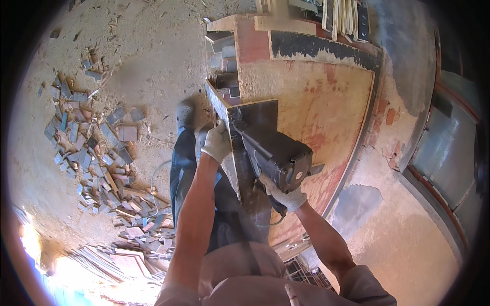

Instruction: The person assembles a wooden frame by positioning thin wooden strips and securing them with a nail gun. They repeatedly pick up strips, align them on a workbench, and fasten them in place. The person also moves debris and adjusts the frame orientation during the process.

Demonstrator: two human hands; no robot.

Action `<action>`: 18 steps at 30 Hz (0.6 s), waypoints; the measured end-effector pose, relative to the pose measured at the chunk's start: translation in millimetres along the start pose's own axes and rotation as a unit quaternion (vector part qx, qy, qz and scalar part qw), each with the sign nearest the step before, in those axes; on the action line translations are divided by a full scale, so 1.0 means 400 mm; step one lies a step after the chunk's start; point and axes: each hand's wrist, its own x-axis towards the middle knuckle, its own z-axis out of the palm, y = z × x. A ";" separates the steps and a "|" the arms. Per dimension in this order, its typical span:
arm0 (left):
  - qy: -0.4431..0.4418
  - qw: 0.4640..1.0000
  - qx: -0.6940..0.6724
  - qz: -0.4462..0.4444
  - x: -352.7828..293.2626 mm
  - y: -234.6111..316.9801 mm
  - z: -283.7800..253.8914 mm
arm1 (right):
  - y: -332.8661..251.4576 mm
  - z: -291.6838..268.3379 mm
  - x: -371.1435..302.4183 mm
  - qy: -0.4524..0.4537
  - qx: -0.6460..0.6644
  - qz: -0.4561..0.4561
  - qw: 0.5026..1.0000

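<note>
My right hand (pixel 287 198), in a pale work glove, is wrapped round the handle of a black nail gun (pixel 275 153). A thin air hose (pixel 272 224) hangs from the handle's end. The gun's nose meets the upright edge of a dark plywood board (pixel 264 111). Against that edge stands a narrow plywood strip (pixel 218 100), forming a corner with the board. My left hand (pixel 218 143), gloved too, grips the strip just left of the gun's nose, its fingertips partly hidden. Both boards rest at the left side of a worn wooden worktable (pixel 306 92).
Offcuts (pixel 92 148) lie heaped on the dusty floor to the left, with longer strips (pixel 112 262) at lower left. Stacked slats (pixel 341 18) stand at the table's far end. A peeling wall (pixel 398 204) runs along the right. My shoe (pixel 185 113) is beside the table.
</note>
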 end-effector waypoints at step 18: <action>-0.088 0.995 -0.029 -0.030 0.032 0.008 -0.086 | 0.148 0.051 -0.015 0.008 -0.021 0.001 1.000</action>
